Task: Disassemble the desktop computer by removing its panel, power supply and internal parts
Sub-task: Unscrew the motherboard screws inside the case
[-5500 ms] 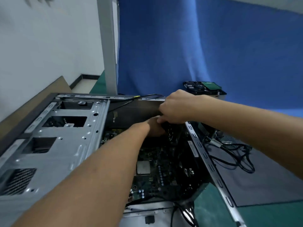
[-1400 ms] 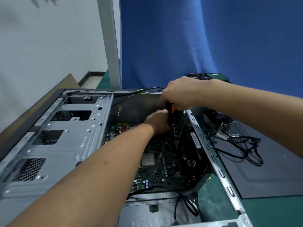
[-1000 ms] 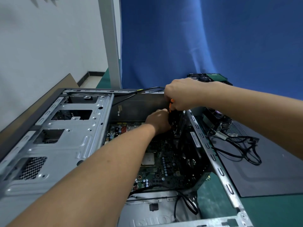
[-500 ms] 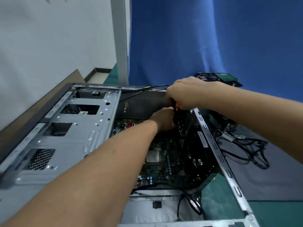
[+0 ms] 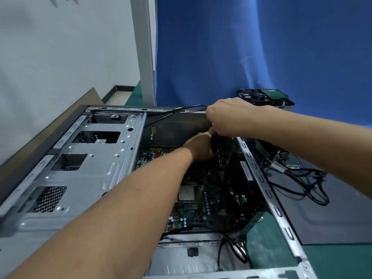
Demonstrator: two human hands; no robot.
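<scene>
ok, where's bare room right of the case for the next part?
Bare: the near half of the side panel, between case rim and cable tangle, and the green table in front of it. Crowded: the panel's far end, with the power supply; inside, the far right corner, where the left hand and the right hand, gripping an orange-handled tool, work.

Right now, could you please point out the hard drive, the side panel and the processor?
hard drive [image 5: 272,93]: head view, its green circuit board.
side panel [image 5: 332,216]: head view, its bare dark face.
processor [image 5: 186,193]: head view, centre of its silver lid.
</scene>
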